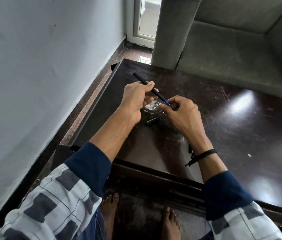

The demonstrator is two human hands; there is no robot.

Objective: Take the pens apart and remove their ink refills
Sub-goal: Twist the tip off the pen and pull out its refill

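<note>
**Mia:** What is the person's left hand [135,99] doing?

**Tom:** It is curled round a thin black plastic pen [159,96] and holds it tight. The back end of the pen sticks out toward 10 o'clock.

**Mia:** And the right hand [182,110]?

**Tom:** It pinches the blue tip [166,101] at the pen's front end, which points toward 4 o'clock. Both hands hold the pen up above the dark brown shiny table [223,127].

**Mia:** What else is there?

**Tom:** A short black plastic cap [152,121] lies on the table at 6 o'clock from the hands. A round clear glassy thing [151,106] sits right under them. A small dark piece [190,148] lies by the right wrist, but it is too hidden to name. A grey soft sofa [232,49] stands at 1 o'clock.

**Mia:** So which step is this?

**Tom:** The cap looks off already. The person seems to be getting the tip end loose so the ink refill can come out.

**Mia:** What does the next move need?

**Tom:** Probably a firm left hand on the pen, and a twist or a straight pull toward 4 o'clock with the right.
</note>
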